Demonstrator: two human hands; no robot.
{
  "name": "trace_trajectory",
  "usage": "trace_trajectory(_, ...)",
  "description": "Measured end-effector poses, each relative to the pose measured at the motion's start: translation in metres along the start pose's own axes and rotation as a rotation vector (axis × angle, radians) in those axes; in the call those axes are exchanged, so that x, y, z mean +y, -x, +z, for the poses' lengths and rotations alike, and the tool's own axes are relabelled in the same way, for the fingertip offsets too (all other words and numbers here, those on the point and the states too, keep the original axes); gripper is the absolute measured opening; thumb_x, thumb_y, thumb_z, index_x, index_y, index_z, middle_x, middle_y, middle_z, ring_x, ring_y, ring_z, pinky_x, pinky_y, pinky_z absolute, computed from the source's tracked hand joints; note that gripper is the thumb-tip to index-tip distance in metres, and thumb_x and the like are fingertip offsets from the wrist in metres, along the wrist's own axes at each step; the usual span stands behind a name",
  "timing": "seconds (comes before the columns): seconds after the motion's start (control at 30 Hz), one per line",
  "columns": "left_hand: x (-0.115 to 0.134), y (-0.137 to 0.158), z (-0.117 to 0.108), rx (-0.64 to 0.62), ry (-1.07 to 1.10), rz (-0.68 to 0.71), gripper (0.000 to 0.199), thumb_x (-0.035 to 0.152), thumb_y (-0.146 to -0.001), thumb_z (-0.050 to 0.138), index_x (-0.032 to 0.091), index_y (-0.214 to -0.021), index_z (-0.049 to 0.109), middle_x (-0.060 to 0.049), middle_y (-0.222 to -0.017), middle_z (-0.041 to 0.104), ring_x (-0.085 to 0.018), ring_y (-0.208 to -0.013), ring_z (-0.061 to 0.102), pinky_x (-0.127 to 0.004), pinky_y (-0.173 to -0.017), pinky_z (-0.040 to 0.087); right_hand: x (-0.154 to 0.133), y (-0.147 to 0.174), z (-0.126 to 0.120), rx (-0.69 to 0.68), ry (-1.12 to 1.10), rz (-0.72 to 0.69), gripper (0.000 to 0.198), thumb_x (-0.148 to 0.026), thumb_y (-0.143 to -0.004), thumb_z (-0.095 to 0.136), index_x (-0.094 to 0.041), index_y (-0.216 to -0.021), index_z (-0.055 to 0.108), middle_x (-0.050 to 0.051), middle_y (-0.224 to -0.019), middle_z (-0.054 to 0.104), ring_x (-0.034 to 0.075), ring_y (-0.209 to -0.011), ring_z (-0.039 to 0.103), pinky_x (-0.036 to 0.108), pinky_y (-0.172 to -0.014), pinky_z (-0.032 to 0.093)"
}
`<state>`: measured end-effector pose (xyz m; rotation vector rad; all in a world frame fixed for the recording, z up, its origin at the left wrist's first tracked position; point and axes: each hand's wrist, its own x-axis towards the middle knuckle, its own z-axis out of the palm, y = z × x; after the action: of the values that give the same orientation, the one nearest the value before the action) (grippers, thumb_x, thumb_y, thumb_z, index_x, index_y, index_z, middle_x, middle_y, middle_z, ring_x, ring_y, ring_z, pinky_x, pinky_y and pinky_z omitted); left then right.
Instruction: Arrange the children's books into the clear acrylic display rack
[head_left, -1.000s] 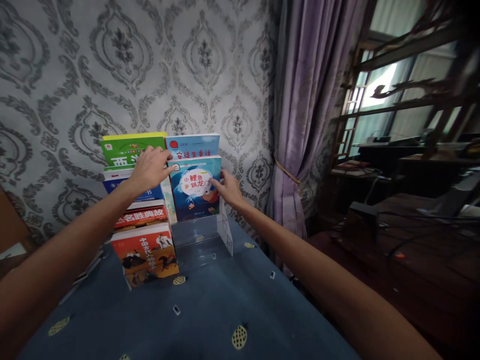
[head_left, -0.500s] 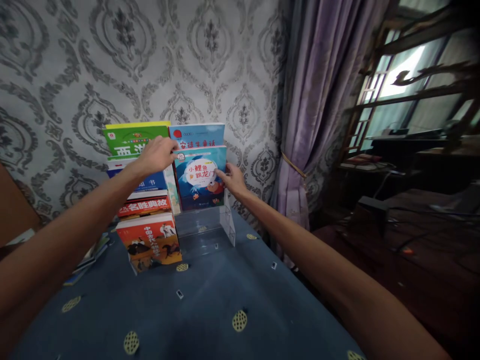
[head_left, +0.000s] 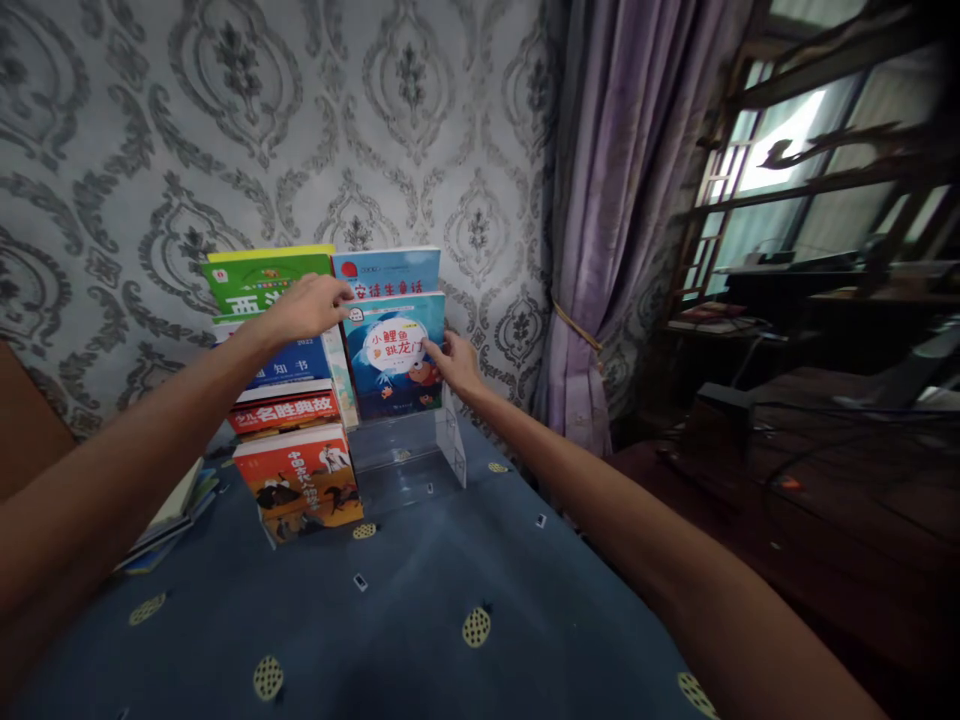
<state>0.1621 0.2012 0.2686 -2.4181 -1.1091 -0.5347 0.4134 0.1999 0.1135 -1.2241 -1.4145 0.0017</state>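
Note:
A dark blue picture book [head_left: 397,385] with a white cloud on its cover stands upright in a clear tiered display rack [head_left: 450,450]. My left hand [head_left: 315,303] pinches its upper left corner. The thumb of my right hand [head_left: 454,362] lies on its front near the right edge, with the fingers behind. A light blue book [head_left: 390,268] stands behind it, its lower part hidden. In the rack's left column are a green book [head_left: 255,275], a blue book [head_left: 281,368], a red book [head_left: 289,412] and an orange book [head_left: 304,480], tier below tier.
The rack stands on a table with a dark blue pineapple-print cloth [head_left: 420,620]. Several books [head_left: 169,520] lie stacked at the left, partly behind my forearm. Patterned wallpaper rises behind, and a purple curtain [head_left: 592,250] hangs at the right. Farther right is a dark desk with cables.
The view has shifted slightly to the right. Both hands keep their hold on the dark blue picture book, which has hardly moved in the rack.

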Motion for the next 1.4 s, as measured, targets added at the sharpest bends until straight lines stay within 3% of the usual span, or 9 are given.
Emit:
trace_trajectory(0.1,-0.003,0.004,-0.004,-0.022,-0.023,-0.024,0.045,0.033,-0.086,0.059,0.018,-0.127,0.067,-0.01,-0.123,0.074,-0.028,-0.114,0.067,-0.034,-0.092,0.049,-0.002,0.005,0.001,-0.004,0.029,0.02,0.035,-0.054,-0.093,0.054,-0.021,-0.082,0.06,0.002,-0.068,0.062,0.021,-0.071,0.062,0.03,-0.063,0.048)
trace_trajectory(0.23,0.001,0.008,-0.001,-0.001,-0.114,-0.015,0.038,0.031,-0.087,0.058,0.02,-0.12,0.07,-0.011,-0.123,0.073,-0.03,-0.117,0.064,-0.037,-0.094,0.049,-0.006,0.013,0.002,-0.015,0.097,0.063,0.036,-0.052,-0.096,0.052,-0.021,-0.08,0.059,0.002,-0.068,0.062,0.021,-0.069,0.062,0.029,-0.064,0.047)
trace_trajectory(0.43,0.006,0.006,0.008,0.053,-0.152,-0.028,0.032,0.033,-0.091,0.054,0.018,-0.112,0.074,-0.013,-0.116,0.075,-0.031,-0.112,0.066,-0.038,-0.091,0.049,-0.012,0.025,0.005,0.019,0.252,0.134,0.031,-0.044,-0.097,0.053,-0.018,-0.091,0.067,0.013,-0.104,0.067,0.025,-0.093,0.064,0.034,-0.08,0.048)
trace_trajectory(0.53,0.004,0.004,0.007,0.06,-0.141,-0.024,0.031,0.033,-0.09,0.054,0.018,-0.108,0.075,-0.012,-0.111,0.076,-0.03,-0.107,0.068,-0.036,-0.086,0.049,-0.011,0.028,0.006,0.009,0.293,0.167,0.034,-0.044,-0.098,0.05,-0.017,-0.098,0.07,0.015,-0.11,0.067,0.027,-0.098,0.064,0.034,-0.083,0.048)
trace_trajectory(0.77,0.003,-0.001,-0.002,-0.008,-0.055,-0.002,0.034,0.036,-0.089,0.052,0.018,-0.104,0.077,-0.012,-0.102,0.078,-0.03,-0.1,0.07,-0.035,-0.081,0.048,-0.003,0.026,0.01,-0.02,0.277,0.181,0.039,-0.05,-0.098,0.051,-0.017,-0.1,0.072,0.016,-0.097,0.072,0.031,-0.094,0.067,0.037,-0.079,0.049)
trace_trajectory(1.03,0.006,-0.001,-0.006,-0.006,0.044,-0.028,0.034,0.039,-0.084,0.055,0.018,-0.097,0.079,-0.009,-0.096,0.078,-0.026,-0.094,0.07,-0.032,-0.08,0.047,0.008,0.018,0.006,-0.001,0.19,0.129,0.029,-0.048,-0.093,0.06,-0.021,-0.09,0.07,0.009,-0.082,0.07,0.027,-0.083,0.065,0.036,-0.076,0.048)
trace_trajectory(1.4,0.003,-0.01,-0.001,0.029,0.034,-0.016,0.031,0.035,-0.085,0.056,0.019,-0.099,0.078,-0.01,-0.098,0.078,-0.028,-0.095,0.069,-0.034,-0.081,0.047,0.018,0.014,0.007,0.023,0.137,0.079,0.034,-0.05,-0.093,0.056,-0.019,-0.084,0.067,0.007,-0.081,0.067,0.023,-0.078,0.06,0.033,-0.074,0.045)
